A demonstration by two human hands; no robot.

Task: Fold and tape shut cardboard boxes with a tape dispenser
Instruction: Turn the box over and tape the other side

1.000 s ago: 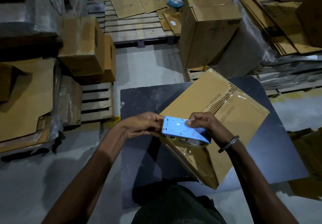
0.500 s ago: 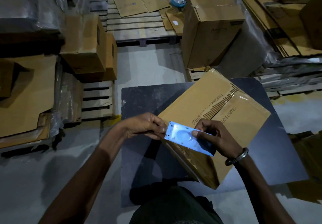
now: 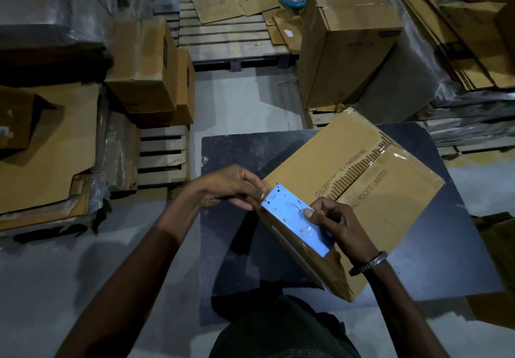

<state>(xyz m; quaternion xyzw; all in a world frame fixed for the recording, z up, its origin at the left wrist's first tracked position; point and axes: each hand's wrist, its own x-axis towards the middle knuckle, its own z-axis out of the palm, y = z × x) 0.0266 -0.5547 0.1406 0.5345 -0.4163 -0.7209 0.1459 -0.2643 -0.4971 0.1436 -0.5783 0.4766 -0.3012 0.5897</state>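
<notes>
A closed brown cardboard box with clear tape along its top seam lies turned at an angle on a dark table. A light blue tape dispenser is held over the box's near left corner. My right hand grips the dispenser, thumb on its flat side. My left hand pinches at the dispenser's toothed front end; the tape itself is too faint to see there.
Taped boxes stand at the left and the back right. Flattened cardboard lies on a wooden pallet, at the left and in stacks at the right. Grey concrete floor surrounds the table.
The dispenser has tilted, its front end rising and its flat side turning up toward me. My right hand slid lower and to the right along it. My left hand stayed at the front end.
</notes>
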